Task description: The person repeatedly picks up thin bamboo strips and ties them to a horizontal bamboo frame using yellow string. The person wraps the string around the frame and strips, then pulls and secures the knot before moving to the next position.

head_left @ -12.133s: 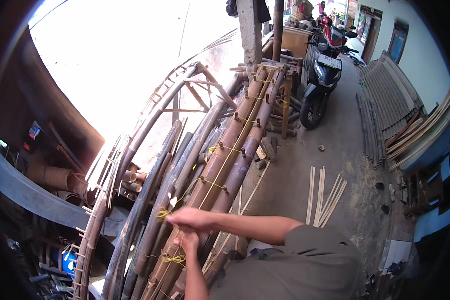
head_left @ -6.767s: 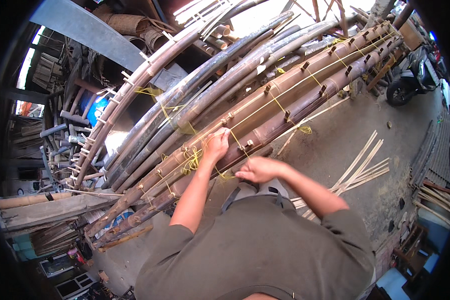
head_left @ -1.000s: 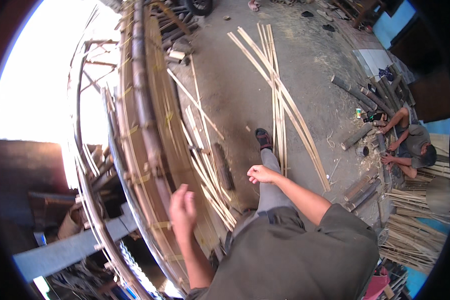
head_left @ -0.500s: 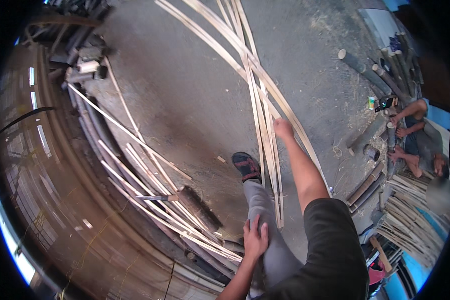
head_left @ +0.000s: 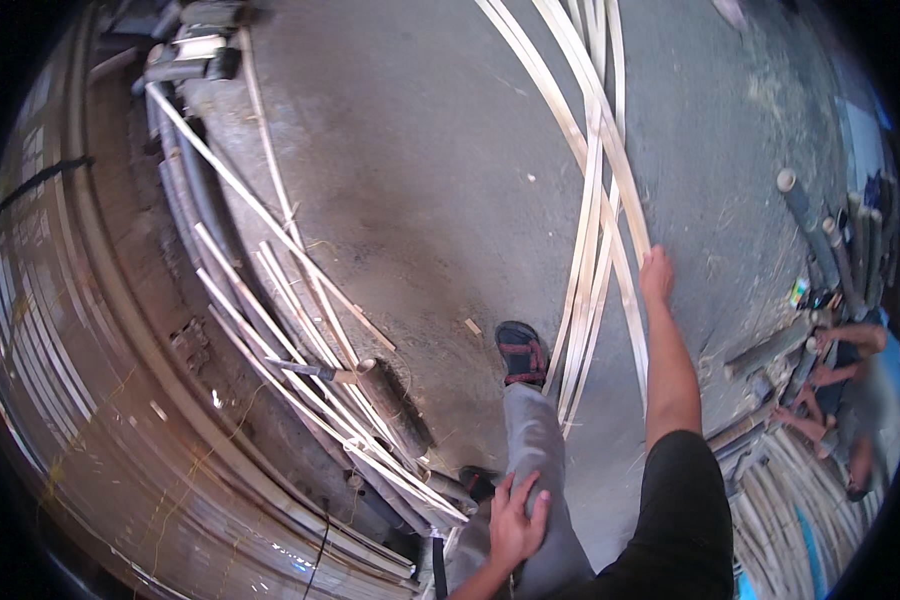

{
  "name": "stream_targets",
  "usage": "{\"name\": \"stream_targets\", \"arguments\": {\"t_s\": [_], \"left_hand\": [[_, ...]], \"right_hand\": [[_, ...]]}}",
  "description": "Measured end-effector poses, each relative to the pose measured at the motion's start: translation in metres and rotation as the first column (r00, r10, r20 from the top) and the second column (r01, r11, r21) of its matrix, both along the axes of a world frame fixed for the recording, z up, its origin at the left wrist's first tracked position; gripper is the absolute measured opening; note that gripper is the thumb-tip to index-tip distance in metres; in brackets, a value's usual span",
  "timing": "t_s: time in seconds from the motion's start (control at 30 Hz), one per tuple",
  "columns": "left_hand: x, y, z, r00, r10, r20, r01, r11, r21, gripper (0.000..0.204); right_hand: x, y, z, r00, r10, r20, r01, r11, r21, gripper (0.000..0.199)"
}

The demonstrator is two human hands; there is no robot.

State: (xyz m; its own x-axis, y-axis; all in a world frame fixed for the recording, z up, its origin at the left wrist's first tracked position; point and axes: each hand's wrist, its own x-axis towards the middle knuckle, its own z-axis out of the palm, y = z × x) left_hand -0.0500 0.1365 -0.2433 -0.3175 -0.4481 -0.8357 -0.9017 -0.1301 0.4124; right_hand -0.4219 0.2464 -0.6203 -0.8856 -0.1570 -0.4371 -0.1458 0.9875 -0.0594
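My right hand (head_left: pixel 656 274) is closed on a long pale bamboo strip (head_left: pixel 625 183), out at the end of my stretched arm. The strip runs up the floor and crosses several other bamboo strips (head_left: pixel 582 270), which lie in a loose, narrow bundle. With fingers spread, my left hand (head_left: pixel 519 520) rests on the grey trouser leg (head_left: pixel 536 440) near my knee. Ahead of that knee, my sandalled foot (head_left: pixel 521 352) stands beside the lower ends of the bundle.
At left, more strips (head_left: pixel 270 350) lie along dark bamboo poles. A knife (head_left: pixel 310 370) rests against a short log (head_left: pixel 392 408) there. On the right, another person (head_left: pixel 840 370) sits among cut bamboo lengths (head_left: pixel 808 225) and a pile of strips (head_left: pixel 785 510).
The view has shifted, so the floor strips sit further right and higher. My right hand stays at the strips, closed; my left hand stays on my leg.
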Motion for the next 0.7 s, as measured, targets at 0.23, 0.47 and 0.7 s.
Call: {"name": "stream_targets", "arguments": {"t_s": [0.23, 0.47, 0.7], "left_hand": [[0.052, 0.033, 0.035, 0.975, 0.216, 0.061, -0.221, 0.971, 0.095, 0.056], [0.109, -0.027, 0.139, 0.915, 0.393, -0.092, -0.391, 0.920, 0.038, 0.060], [0.112, -0.228, 0.321, 0.767, 0.145, -0.625, -0.525, 0.701, -0.482, 0.049]], "right_hand": [[0.102, -0.111, 0.244, 1.000, 0.015, 0.007, -0.005, 0.693, -0.721, 0.024], [0.150, -0.301, 0.573, 0.991, 0.089, -0.101, -0.120, 0.246, -0.962, 0.021], [0.231, -0.464, 0.868, 0.909, 0.415, 0.025, 0.116, -0.195, -0.974, 0.020]]}}
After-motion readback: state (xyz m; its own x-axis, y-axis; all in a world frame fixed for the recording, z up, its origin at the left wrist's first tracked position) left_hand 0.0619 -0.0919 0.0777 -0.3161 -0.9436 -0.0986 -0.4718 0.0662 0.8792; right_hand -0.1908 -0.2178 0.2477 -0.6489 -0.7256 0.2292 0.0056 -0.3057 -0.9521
